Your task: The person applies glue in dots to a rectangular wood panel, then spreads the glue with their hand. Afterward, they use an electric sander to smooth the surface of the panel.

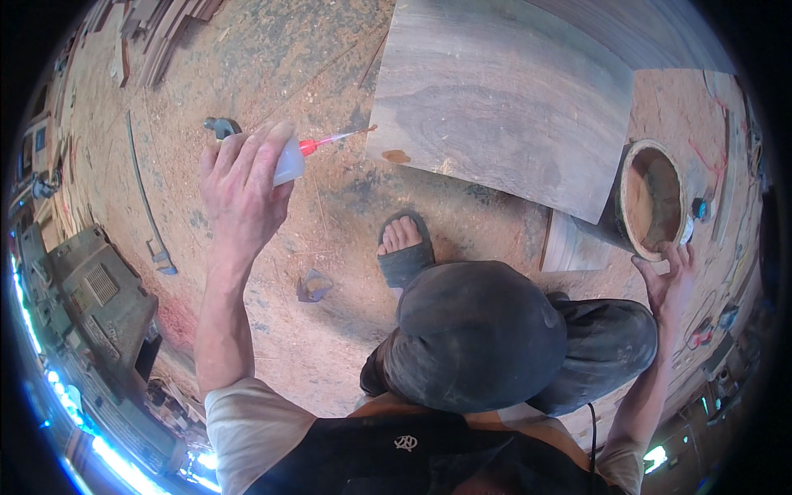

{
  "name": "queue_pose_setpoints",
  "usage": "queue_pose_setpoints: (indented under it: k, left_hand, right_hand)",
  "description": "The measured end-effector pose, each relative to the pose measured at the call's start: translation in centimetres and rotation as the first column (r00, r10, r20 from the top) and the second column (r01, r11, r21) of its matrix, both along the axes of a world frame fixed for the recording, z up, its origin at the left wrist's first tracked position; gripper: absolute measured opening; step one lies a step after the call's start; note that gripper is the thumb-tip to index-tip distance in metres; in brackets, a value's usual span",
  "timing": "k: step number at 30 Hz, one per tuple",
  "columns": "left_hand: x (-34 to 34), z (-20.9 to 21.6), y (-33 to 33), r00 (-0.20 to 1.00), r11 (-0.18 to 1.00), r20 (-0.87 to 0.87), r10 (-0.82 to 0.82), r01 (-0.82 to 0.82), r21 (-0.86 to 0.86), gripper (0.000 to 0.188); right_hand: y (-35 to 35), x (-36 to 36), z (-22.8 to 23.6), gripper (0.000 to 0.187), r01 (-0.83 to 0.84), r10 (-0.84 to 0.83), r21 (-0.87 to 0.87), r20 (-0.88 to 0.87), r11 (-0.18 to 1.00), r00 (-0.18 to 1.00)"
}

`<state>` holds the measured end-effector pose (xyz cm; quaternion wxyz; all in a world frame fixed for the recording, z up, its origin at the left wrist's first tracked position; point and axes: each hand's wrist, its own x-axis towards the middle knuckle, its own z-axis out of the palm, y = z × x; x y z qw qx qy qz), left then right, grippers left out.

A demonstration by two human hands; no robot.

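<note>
My left hand (247, 177) is wrapped round a small white squeeze bottle (289, 161) with a red cap and a thin clear nozzle. The nozzle points right, toward the left edge of a wide wooden board (495, 99), and brownish stuff shows at its tip. On the board near that corner is a brown-orange spot (396, 156). At the right, my right hand (672, 276) grips the near rim of a round, thick-walled container (678, 186), dark outside and brown inside. A small white thing (687, 230) beside those fingers is too small to make out.
A grey tool head (221, 126) lies behind my left hand, partly hidden. On the dusty floor are a long bar clamp (144, 186) and a crumpled scrap (314, 285). A dark tool case (95, 289) stands left. Wood strips (169, 37) lie far left; another board piece (573, 243) is under the large board.
</note>
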<state>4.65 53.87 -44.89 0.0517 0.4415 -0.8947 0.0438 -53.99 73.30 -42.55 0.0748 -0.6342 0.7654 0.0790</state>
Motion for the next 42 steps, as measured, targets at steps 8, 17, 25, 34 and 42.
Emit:
queue_pose_setpoints:
  k: [8, 17, 25, 34, 42]
  left_hand:
    - [1.4, -3.9, -0.9, 0.918, 0.953, -0.301, 0.258, -0.191, 0.234, 0.067]
    - [3.1, -23.0, -6.5, 0.359, 0.684, -0.586, 0.727, -0.45, 0.574, 0.07]
    - [-4.5, -9.5, 2.5, 0.468, 0.702, -0.523, 0.712, -0.496, 0.511, 0.036]
    - [-43.1, 0.1, 2.1, 0.603, 0.496, -0.506, -0.616, 0.797, 0.345, 0.017]
    - [-47.2, -4.6, 7.7, 0.652, 0.455, -0.205, -0.73, 0.687, 0.566, 0.028]
  right_hand:
    - [-0.2, 0.3, 0.2, 0.05, -0.036, 0.036, -0.031, 0.017, 0.999, 0.999]
    - [0.2, 0.2, -0.2, 0.053, 0.012, -0.013, -0.061, -0.013, 0.998, 1.0]
    - [1.8, 0.4, 2.0, 0.052, -0.01, -0.008, -0.161, -0.113, 0.987, 0.994]
    - [1.0, 3.7, 4.7, 0.052, -0.142, 0.127, -0.143, -0.107, 0.979, 0.986]
    - [2.9, 3.2, 5.0, 0.052, -0.099, 0.094, -0.132, -0.041, 0.986, 0.995]
